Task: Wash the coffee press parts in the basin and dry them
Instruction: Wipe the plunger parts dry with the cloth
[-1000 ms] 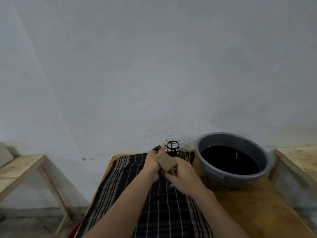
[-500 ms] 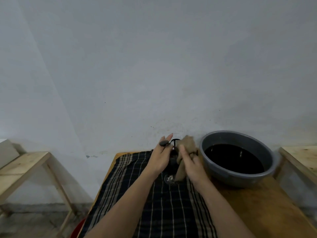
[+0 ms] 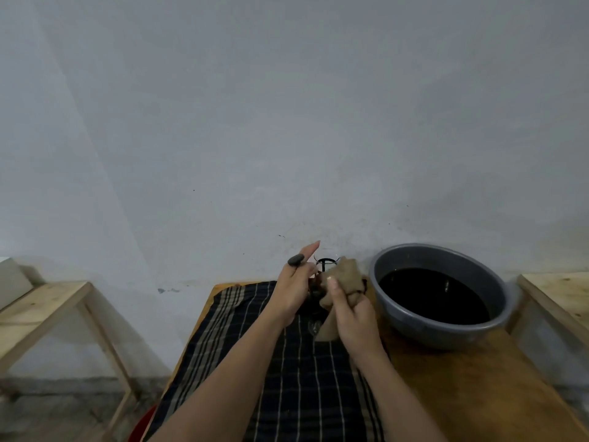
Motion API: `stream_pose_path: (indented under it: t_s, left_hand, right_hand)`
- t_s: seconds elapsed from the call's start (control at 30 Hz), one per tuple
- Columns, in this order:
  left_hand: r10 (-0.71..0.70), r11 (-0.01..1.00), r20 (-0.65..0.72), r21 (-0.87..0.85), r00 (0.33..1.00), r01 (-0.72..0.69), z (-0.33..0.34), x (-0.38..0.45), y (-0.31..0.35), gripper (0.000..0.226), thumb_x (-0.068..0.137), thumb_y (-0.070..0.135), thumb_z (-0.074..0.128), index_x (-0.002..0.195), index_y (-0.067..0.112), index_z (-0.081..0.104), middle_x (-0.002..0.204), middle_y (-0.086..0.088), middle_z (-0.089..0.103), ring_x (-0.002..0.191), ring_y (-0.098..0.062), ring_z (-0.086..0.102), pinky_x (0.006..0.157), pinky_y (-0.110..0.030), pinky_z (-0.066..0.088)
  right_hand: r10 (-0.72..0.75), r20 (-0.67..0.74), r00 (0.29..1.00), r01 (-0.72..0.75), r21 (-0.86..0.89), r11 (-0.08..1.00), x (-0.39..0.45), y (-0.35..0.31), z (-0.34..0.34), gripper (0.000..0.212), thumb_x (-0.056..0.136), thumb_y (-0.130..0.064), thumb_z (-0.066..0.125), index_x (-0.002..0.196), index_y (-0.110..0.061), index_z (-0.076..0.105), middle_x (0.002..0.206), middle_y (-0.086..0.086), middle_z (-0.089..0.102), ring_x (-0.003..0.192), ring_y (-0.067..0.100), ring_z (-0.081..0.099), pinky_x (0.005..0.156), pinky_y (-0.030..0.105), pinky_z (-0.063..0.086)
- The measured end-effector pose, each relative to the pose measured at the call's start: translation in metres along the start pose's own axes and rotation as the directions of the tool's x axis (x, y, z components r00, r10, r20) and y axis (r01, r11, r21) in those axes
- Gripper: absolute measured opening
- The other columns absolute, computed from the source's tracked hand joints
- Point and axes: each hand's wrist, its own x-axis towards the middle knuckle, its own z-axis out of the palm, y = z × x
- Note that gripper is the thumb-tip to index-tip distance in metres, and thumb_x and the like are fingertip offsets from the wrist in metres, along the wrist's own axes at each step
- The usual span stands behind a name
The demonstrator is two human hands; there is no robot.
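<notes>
Low in the middle of the frame, the plunger (image 3: 314,283) of the coffee press sits between your two hands, above the far end of the striped cloth (image 3: 287,378); its dark round knob (image 3: 295,260) sticks out between the fingers of your left hand (image 3: 294,290), and most of the rest is hidden. Your left hand holds it with the knob caught between two fingers, the forefinger stretched straight, which probably steadies the part while you rub it dry. Your right hand (image 3: 350,317) has its fingers curled round a tan rag (image 3: 342,279), bunched against the plunger with one end hanging down toward the striped cloth; that fits drying more than washing. Just behind your hands, against the wall, stands the glass jar (image 3: 325,264) of the press in its black frame, only partly seen. To the right, the grey basin (image 3: 398,317) of dark water rests on the bare wood of the table (image 3: 462,393), just beside your right hand, so a wide swing of the rag could knock its rim. At the left and right edges of the frame stand two wooden benches, well apart from your work.
</notes>
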Motion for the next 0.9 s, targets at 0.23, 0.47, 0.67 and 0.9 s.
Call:
stream_pose_path:
  t_s: [0.23,0.47,0.67,0.9]
  left_hand:
    - [0.065,0.993,0.111,0.089,0.992,-0.075,-0.001,-0.005,0.015,0.036,0.100,0.010,0.041,0.130,0.023,0.056,0.141,0.004,0.050,0.133,-0.016,0.046,0.113,-0.034,0.035]
    - [-0.138,0.978,0.104,0.170,0.985,0.119,-0.009,-0.007,0.023,0.032,0.101,0.016,0.030,0.118,0.017,0.058,0.110,-0.007,0.067,0.084,-0.025,0.068,0.078,-0.042,0.057]
    - [-0.124,0.986,-0.074,0.105,0.989,0.132,-0.021,-0.001,0.041,0.029,0.100,0.021,0.030,0.114,0.013,0.054,0.078,-0.007,0.073,0.047,-0.022,0.058,0.050,-0.027,0.053]
    - [-0.077,0.873,-0.020,0.482,0.997,0.077,-0.027,0.005,0.035,0.030,0.102,0.024,0.031,0.116,0.009,0.053,0.068,-0.016,0.068,0.044,-0.025,0.053,0.066,-0.044,0.055]
  right_hand:
    - [0.175,0.314,0.933,-0.094,-0.257,0.962,0.002,0.003,0.004,0.014,0.088,-0.029,0.067,0.094,-0.017,0.071,0.089,0.001,0.074,0.088,0.012,0.068,0.085,0.036,0.055]
    - [0.168,-0.055,0.984,-0.166,0.038,0.985,0.018,-0.028,-0.014,0.029,0.087,-0.046,0.062,0.093,-0.019,0.068,0.093,0.007,0.070,0.092,0.023,0.065,0.086,0.039,0.052]
    - [0.297,-0.104,0.949,-0.226,0.430,0.874,0.023,-0.040,-0.021,0.044,0.084,-0.043,0.062,0.115,-0.012,0.063,0.112,0.013,0.068,0.105,0.028,0.065,0.096,0.048,0.051]
    - [0.300,-0.190,0.935,-0.199,0.419,0.886,0.026,-0.037,-0.033,0.027,0.088,-0.041,0.062,0.098,-0.015,0.066,0.099,0.006,0.069,0.096,0.021,0.065,0.079,0.034,0.050]
